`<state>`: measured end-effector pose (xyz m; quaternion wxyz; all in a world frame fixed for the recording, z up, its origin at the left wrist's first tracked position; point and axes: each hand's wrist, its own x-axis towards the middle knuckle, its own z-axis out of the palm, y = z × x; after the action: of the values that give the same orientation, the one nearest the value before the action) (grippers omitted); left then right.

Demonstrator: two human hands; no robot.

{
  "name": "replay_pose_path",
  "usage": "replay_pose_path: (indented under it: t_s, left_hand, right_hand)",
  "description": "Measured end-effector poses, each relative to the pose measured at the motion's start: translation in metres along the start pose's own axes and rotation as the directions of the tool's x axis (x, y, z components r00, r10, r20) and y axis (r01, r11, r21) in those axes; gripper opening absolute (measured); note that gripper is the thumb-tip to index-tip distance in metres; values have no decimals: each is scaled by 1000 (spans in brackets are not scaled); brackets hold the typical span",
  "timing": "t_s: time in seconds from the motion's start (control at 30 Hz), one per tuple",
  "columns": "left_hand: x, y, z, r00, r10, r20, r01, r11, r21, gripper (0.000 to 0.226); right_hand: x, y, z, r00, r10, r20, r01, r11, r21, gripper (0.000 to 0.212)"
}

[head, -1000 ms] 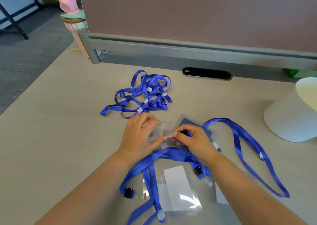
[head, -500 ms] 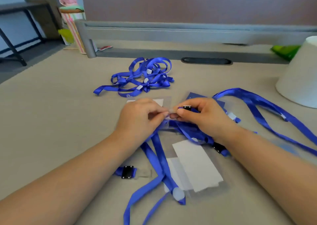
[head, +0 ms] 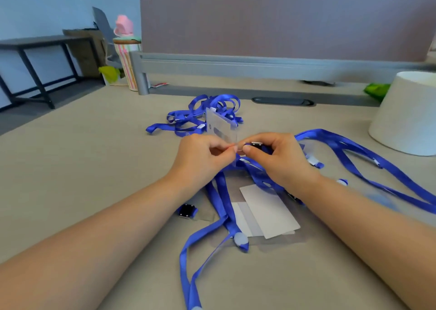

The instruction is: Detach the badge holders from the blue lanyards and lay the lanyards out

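My left hand (head: 203,157) pinches the lower edge of a clear badge holder (head: 220,126), which stands upright above the desk. My right hand (head: 279,161) pinches the black clip (head: 256,144) of a blue lanyard (head: 354,153) right beside it; the fingertips of both hands nearly touch. A pile of loose blue lanyards (head: 200,116) lies behind the hands. Under my wrists lie more blue lanyards (head: 221,191), another black clip (head: 186,211) and a clear holder with a white card (head: 269,210).
A white lamp shade (head: 408,113) stands at the right. A grey partition rail (head: 236,66) with a cable slot (head: 283,102) runs along the back of the beige desk (head: 82,168). A striped cup with a pink top (head: 128,59) stands at the back left.
Both hands have lifted from the desk. The clear badge holder has tipped from lying flat to standing upright. The camera now looks further forward.
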<state>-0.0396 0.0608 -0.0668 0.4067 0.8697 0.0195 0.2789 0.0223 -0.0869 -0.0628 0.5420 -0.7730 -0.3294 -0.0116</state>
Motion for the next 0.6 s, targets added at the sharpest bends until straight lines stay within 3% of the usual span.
replay_pose_path:
  t_s: [0.17,0.27,0.37,0.6]
  left_hand:
    - [-5,6,4,992,38,-122,-38,999,2,21]
    - [-5,10,4,992,20,-123,-25,999,-40,28]
    - [-5,13,5,992,-30,-124,17,994,-104,11]
    - [-6,18,5,991,-93,-92,68,967,-246,29]
  right_hand:
    - [-3,-4,4,999,-33,-43,32,999,-17,13]
    - [-4,-9,3,998,-25,-58,24,1000,-15,12]
    - [-5,-11,2,997,-36,-63,36,999,-9,12]
    - [-6,-14,2,995,-71,-73,68,997,-38,15]
